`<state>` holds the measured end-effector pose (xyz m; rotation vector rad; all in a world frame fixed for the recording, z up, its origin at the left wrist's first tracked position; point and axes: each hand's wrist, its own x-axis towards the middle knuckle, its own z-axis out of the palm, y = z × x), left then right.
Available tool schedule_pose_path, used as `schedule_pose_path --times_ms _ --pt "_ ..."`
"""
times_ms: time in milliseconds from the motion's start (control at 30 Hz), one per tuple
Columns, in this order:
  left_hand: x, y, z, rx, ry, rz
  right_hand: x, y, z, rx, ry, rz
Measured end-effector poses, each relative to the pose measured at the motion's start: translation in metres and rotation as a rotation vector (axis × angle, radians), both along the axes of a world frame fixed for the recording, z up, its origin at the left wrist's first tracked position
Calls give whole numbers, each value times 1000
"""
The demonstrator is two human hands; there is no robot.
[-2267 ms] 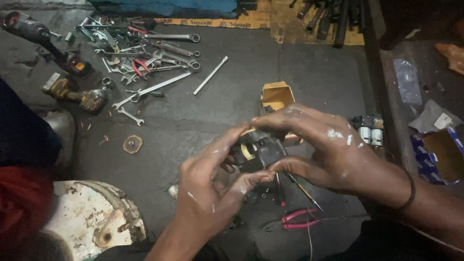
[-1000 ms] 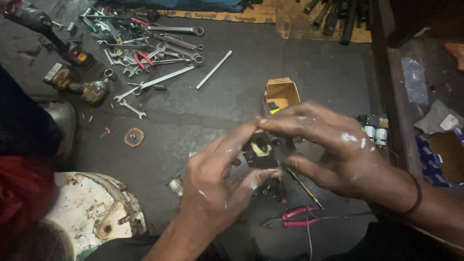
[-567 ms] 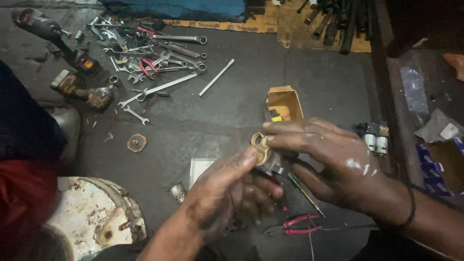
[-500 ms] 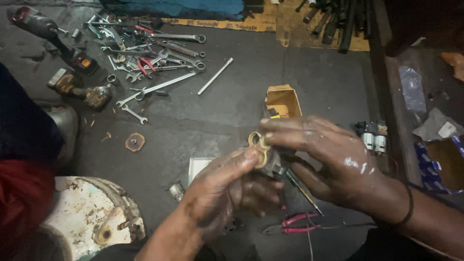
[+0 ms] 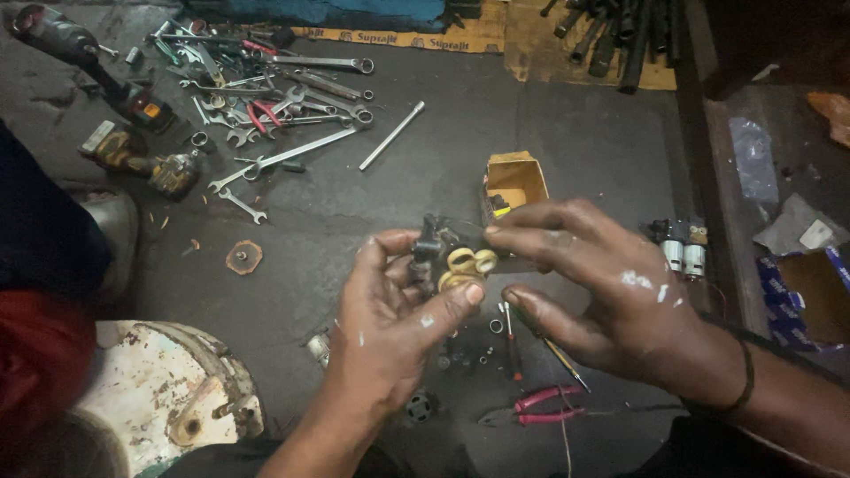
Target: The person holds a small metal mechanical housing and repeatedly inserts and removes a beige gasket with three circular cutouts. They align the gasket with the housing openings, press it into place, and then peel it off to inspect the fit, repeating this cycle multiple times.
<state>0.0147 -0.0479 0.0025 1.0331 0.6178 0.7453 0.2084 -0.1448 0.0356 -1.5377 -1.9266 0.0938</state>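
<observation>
Your left hand [image 5: 390,323] holds a small dark part [image 5: 434,257] with yellowish rings [image 5: 465,265] on it, the thumb pressed under the rings and the fingers curled behind, so this grip is closed on the part. Your right hand [image 5: 620,305] comes from the side with its fingertips [image 5: 498,235] touching the top of the part; its fingers are spread rather wide and close on nothing that I can see. The part is in the air, above the dark floor [image 5: 354,212], and judging from this the fitting of the rings is in the middle: they sit on the part, but how firmly I cannot tell. Just under your hands lie a screwdriver [image 5: 512,341], some small loose pieces [image 5: 469,354] and pink pliers [image 5: 540,405]. To the left stands a worn white round casing [image 5: 168,389]. Further away is an open yellow box [image 5: 515,184], two small motors [image 5: 683,252] to the right, and a rusty disc [image 5: 243,258]. At the far side a heap of wrenches [image 5: 283,115] is spread on the floor, with a grinder [image 5: 142,164] near it. The floor is dirty and dim.
</observation>
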Motion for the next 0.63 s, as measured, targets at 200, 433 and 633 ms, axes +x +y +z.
schedule_pose_path --times_ms 200,433,633 --pt "1 0 0 15 -7 43 -7 1 0 -2 -68 -26" --pt "1 0 4 28 32 69 -11 -1 5 12 0 -27" --pt "1 -3 8 51 38 25 -10 -3 -1 18 73 -42"
